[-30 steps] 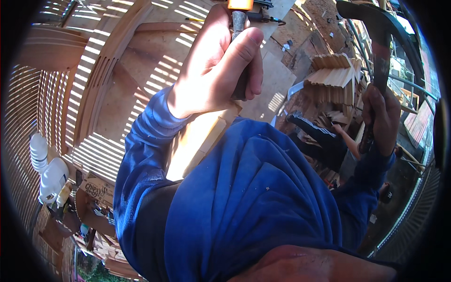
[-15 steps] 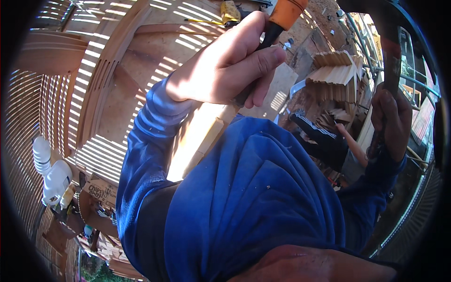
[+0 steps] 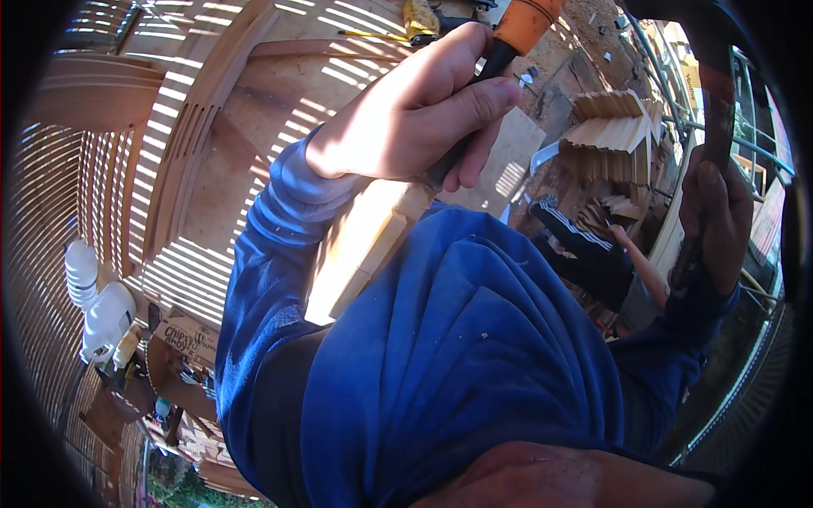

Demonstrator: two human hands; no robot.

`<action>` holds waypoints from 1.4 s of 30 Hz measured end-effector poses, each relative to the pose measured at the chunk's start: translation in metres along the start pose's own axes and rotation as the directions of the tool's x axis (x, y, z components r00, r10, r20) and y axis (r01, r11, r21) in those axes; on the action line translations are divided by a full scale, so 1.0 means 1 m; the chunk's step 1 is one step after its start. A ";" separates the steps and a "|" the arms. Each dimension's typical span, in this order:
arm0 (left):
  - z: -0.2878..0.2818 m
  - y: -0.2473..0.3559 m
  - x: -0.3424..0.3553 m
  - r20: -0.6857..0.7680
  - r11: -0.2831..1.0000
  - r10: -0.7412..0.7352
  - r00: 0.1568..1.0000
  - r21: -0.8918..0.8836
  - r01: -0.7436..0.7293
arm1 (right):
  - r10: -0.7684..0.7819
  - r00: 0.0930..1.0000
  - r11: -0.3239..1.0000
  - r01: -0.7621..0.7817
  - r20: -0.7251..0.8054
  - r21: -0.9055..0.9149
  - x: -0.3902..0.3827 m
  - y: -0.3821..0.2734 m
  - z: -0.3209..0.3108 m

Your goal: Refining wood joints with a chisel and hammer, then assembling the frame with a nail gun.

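My left hand (image 3: 415, 123) is wrapped round a chisel (image 3: 527, 27) with an orange handle and a dark shank. The chisel's lower end comes down at the end of a pale wooden block (image 3: 373, 237), which lies under my left forearm and against my blue top. Whether the tip bites into the wood is hidden by my fingers. On the right, my right hand (image 3: 718, 216) is raised and closed on the dark handle of a hammer (image 3: 718, 93). The hammer's head is in shadow at the upper right, partly cut off by the dark rim.
Another person's striped dark trouser leg (image 3: 584, 241) and arm show at the right, beside stacked wooden pieces (image 3: 614, 127). A yellow-and-black tool (image 3: 419, 21) lies on the bench top (image 3: 279, 93). White plastic containers (image 3: 108, 317) and a cardboard box (image 3: 188, 337) stand at the left.
The view has shifted slightly, so everything sits a little farther right. Both hands keep their holds on the chisel and the hammer.
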State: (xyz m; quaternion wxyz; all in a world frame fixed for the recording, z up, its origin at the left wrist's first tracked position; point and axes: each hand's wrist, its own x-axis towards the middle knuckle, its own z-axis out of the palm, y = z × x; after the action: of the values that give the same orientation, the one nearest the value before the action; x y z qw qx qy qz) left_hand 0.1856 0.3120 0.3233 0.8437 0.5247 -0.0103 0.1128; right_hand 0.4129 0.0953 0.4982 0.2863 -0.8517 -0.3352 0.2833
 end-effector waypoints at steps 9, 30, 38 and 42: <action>0.005 0.007 -0.001 -0.016 0.999 -0.010 1.000 0.043 0.010 | -0.030 0.999 0.999 0.030 0.013 0.013 0.001 0.002 0.001; 0.002 0.002 0.001 0.080 0.991 -0.050 0.996 0.125 0.039 | -0.026 1.000 1.000 0.026 0.002 -0.002 0.004 0.007 -0.004; 0.002 0.003 0.001 0.036 0.998 -0.020 0.999 0.067 0.018 | 0.061 0.997 0.998 -0.062 -0.051 -0.024 0.018 0.004 -0.009; 0.003 0.006 0.001 0.011 0.995 -0.090 0.996 0.048 0.090 | 0.045 0.999 0.999 -0.045 -0.013 -0.027 0.021 0.007 -0.011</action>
State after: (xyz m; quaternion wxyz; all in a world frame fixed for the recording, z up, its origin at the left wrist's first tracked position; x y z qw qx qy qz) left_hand 0.1860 0.3122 0.3299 0.8353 0.5451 0.0106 0.0715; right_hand 0.4365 0.1029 0.4949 0.2704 -0.8646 -0.3180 0.2797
